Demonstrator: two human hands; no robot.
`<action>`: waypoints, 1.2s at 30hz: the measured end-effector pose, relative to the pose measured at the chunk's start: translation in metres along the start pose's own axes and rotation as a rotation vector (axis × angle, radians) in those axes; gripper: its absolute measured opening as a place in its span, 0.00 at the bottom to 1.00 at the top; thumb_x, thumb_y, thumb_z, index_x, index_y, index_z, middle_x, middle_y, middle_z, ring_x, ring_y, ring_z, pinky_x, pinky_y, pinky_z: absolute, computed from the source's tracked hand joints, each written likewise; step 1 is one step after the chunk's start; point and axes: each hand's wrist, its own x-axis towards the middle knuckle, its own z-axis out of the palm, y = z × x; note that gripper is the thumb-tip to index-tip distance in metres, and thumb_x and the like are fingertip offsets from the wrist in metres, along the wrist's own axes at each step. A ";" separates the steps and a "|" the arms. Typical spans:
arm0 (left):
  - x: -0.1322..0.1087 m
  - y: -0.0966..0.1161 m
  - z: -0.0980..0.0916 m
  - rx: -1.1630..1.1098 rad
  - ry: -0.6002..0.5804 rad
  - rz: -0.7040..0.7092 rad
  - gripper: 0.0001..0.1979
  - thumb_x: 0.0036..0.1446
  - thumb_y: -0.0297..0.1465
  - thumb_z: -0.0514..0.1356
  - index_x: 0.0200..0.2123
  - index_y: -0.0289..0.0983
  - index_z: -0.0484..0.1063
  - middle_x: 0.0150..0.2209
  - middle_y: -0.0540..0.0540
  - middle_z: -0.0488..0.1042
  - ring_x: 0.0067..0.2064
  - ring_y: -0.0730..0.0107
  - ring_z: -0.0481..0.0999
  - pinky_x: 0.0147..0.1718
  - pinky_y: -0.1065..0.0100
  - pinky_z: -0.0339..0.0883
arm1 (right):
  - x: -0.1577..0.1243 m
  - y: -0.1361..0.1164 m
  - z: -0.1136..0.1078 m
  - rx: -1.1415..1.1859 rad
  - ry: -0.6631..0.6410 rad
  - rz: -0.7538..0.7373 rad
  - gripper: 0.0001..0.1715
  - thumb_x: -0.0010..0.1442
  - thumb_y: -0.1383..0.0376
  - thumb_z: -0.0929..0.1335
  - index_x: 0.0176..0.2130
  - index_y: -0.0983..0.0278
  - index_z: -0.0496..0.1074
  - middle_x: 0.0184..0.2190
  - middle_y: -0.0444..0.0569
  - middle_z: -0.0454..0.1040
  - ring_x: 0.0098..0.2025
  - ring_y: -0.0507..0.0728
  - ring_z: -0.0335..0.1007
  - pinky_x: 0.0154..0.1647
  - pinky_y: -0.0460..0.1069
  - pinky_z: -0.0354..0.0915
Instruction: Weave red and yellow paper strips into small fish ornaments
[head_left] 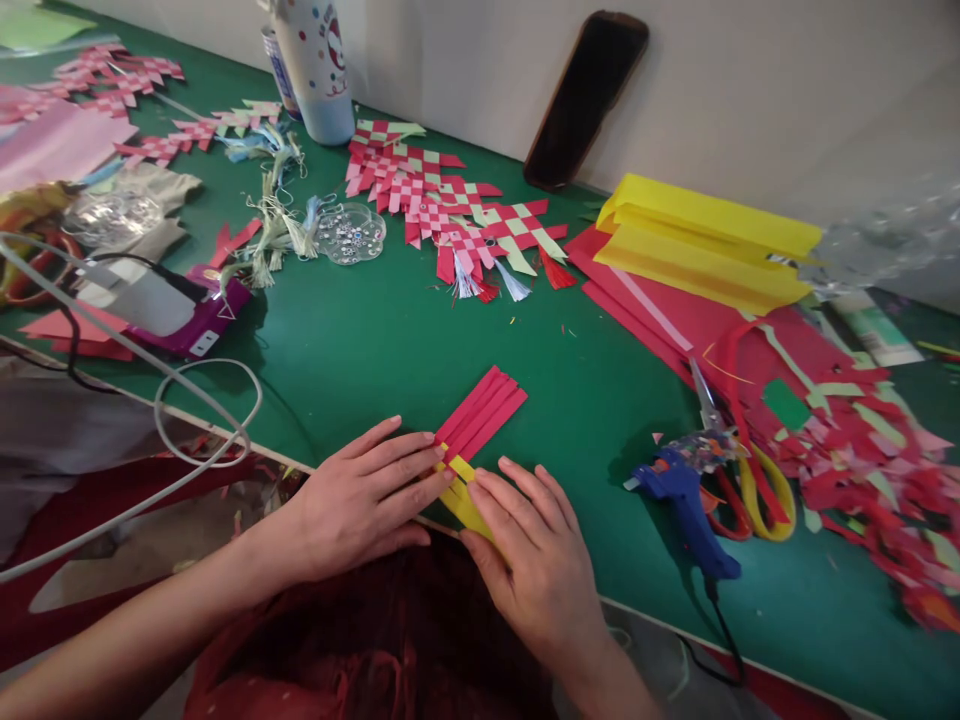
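Red paper strips [484, 412] lie slanted near the table's front edge, crossing yellow paper strips [466, 505] in a small weave. My left hand [364, 495] lies flat from the left, its fingers stretched out and the tips touching the crossing. From the right, my right hand [529, 545] holds the yellow strips between thumb and index finger, with its other fingers extended over the table. Part of the yellow paper is hidden under my right hand.
A blue glue gun [686, 500] and scissors [765, 490] lie right, beside paper scraps [885, 450]. Woven paper fish [450, 205], a bead tray [350, 235] and a bottle [319, 70] stand behind. A white cable [202, 370] loops at left. A phone [585, 100] leans on the wall.
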 end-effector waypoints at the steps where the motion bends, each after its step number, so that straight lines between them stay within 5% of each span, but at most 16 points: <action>1: -0.002 -0.001 -0.001 0.007 -0.006 0.014 0.25 0.64 0.42 0.57 0.60 0.37 0.64 0.60 0.43 0.70 0.65 0.61 0.62 0.67 0.52 0.47 | -0.001 0.000 0.000 0.001 -0.002 -0.001 0.16 0.65 0.62 0.66 0.52 0.63 0.73 0.50 0.48 0.78 0.58 0.59 0.67 0.64 0.59 0.55; 10: -0.010 -0.007 -0.003 0.088 -0.122 0.031 0.27 0.64 0.43 0.56 0.65 0.44 0.58 0.67 0.47 0.60 0.68 0.57 0.57 0.68 0.48 0.42 | 0.004 -0.002 -0.008 -0.028 -0.081 -0.022 0.22 0.66 0.59 0.65 0.56 0.67 0.69 0.51 0.56 0.74 0.56 0.63 0.64 0.61 0.63 0.56; 19: -0.007 -0.003 -0.005 0.071 -0.092 -0.026 0.24 0.64 0.43 0.56 0.62 0.46 0.63 0.65 0.50 0.64 0.67 0.57 0.59 0.68 0.48 0.41 | 0.020 -0.008 -0.013 -0.097 -0.200 0.023 0.21 0.66 0.54 0.63 0.54 0.58 0.73 0.48 0.49 0.76 0.48 0.62 0.64 0.54 0.61 0.57; 26: -0.007 -0.003 -0.002 0.048 -0.092 -0.012 0.32 0.60 0.50 0.57 0.64 0.45 0.59 0.64 0.47 0.64 0.66 0.54 0.58 0.68 0.47 0.40 | 0.010 0.004 -0.017 -0.050 -0.094 0.050 0.19 0.68 0.61 0.62 0.55 0.64 0.71 0.48 0.54 0.75 0.49 0.60 0.65 0.49 0.57 0.64; 36: -0.004 0.003 0.004 0.046 -0.045 -0.029 0.31 0.59 0.50 0.58 0.61 0.42 0.64 0.61 0.44 0.68 0.67 0.53 0.58 0.67 0.43 0.41 | 0.010 -0.002 -0.016 -0.077 -0.078 0.066 0.16 0.68 0.62 0.62 0.49 0.63 0.75 0.42 0.52 0.77 0.44 0.59 0.66 0.44 0.55 0.62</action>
